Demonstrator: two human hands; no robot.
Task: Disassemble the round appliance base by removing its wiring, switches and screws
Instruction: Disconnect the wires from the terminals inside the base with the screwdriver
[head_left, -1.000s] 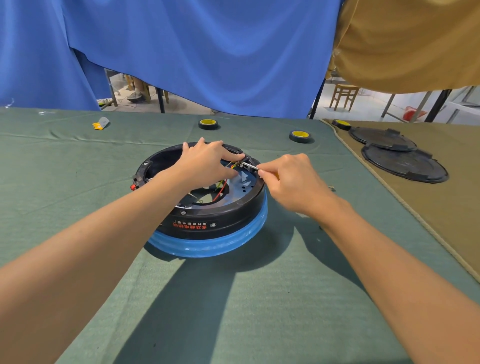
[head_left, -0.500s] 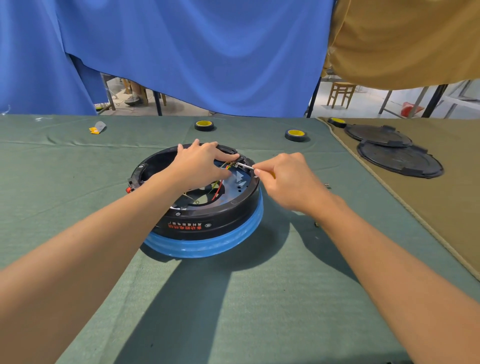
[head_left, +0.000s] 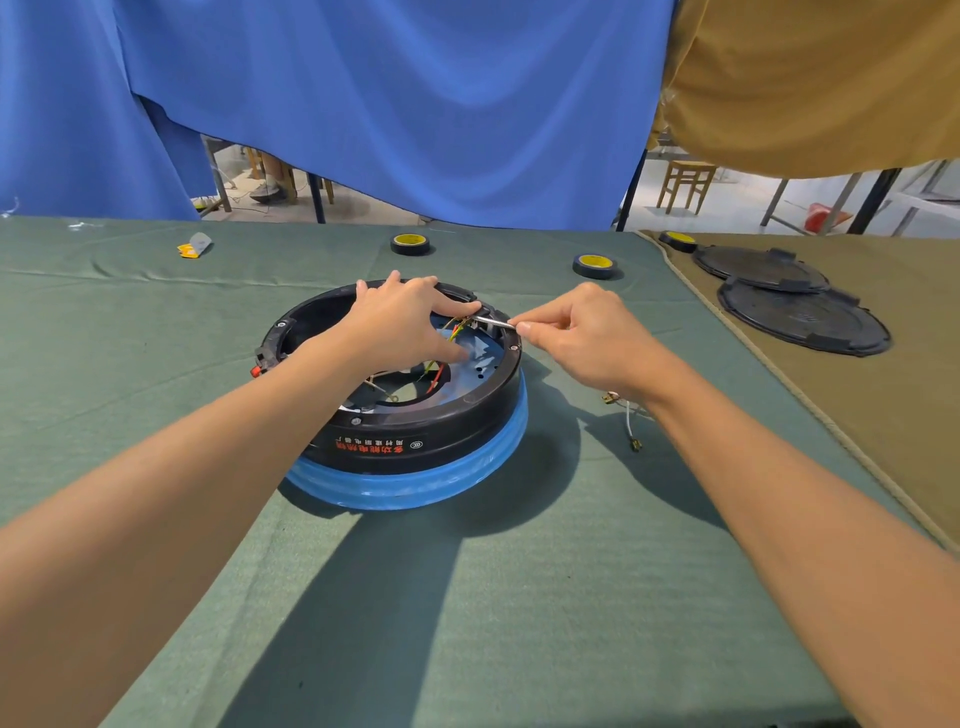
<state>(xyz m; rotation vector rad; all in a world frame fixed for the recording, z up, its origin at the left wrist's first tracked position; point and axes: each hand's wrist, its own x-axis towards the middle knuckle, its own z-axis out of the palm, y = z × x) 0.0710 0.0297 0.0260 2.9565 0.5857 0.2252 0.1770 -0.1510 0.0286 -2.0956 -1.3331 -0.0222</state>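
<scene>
Fingers of the right hand are closed in a pinch on a thin metal rod. Its tip is set among the wires at the far right of the round base. Whether the rod is a tool or a terminal cannot be told. The left hand is laid on the base with fingers extended, the forefinger pressed over the wires. The base is stood on the green counter, between the forearms. For a clean removal, it is judged that the rod should be drawn straight along its own line while the base is held down, so that no wire is torn. Red Chinese characters are printed on the black wall, inverted to the viewer and apparently reading 多功能电热锅. The smaller white line and round mark beside them cannot be read. Nothing is legible on the yellow core of the tape roll.
</scene>
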